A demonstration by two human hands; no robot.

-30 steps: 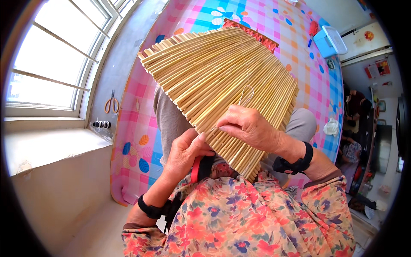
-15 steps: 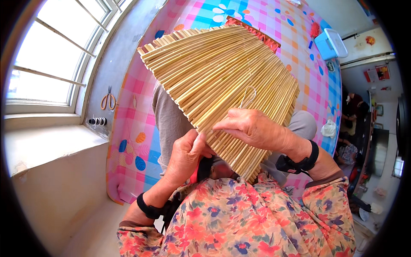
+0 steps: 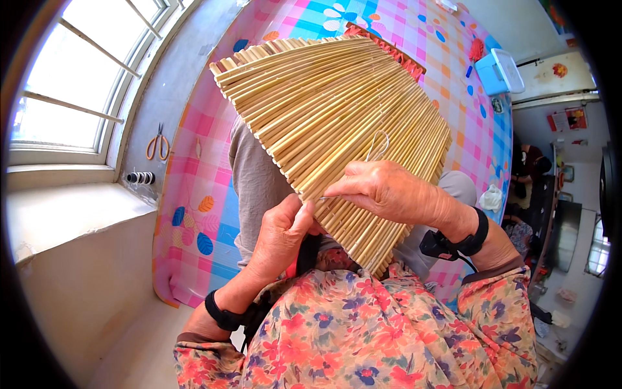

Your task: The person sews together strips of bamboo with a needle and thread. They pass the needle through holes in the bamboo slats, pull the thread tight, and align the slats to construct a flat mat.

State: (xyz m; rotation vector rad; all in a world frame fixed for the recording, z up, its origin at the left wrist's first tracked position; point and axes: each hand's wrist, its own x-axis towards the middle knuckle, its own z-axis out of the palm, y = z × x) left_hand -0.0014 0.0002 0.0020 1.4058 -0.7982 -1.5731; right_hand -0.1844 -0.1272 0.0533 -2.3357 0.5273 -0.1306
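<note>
A large mat of many yellow straw stalks (image 3: 337,117), laid side by side, rests across my lap and fans out away from me. My left hand (image 3: 282,230) pinches its left edge, thumb on top; the other fingers are partly hidden beneath. Just right of that thumb, my right hand (image 3: 385,191) lies over the stalks with thumb and forefinger closed on a thin needle (image 3: 325,198), whose metal tip points at the left thumb. A pale loop of thread (image 3: 378,144) stands up behind the right knuckles.
Under my legs spreads a checked pink and blue sheet (image 3: 214,272). Scissors (image 3: 157,144) and thread spools (image 3: 140,177) lie on the sill by the barred window. A blue tub (image 3: 497,70) and a white plastic bag (image 3: 491,198) are at the right. Other people (image 3: 532,162) sit beyond.
The view has shifted slightly. Both hands keep almost the same places on the mat, and more of the needle shows between them now.
</note>
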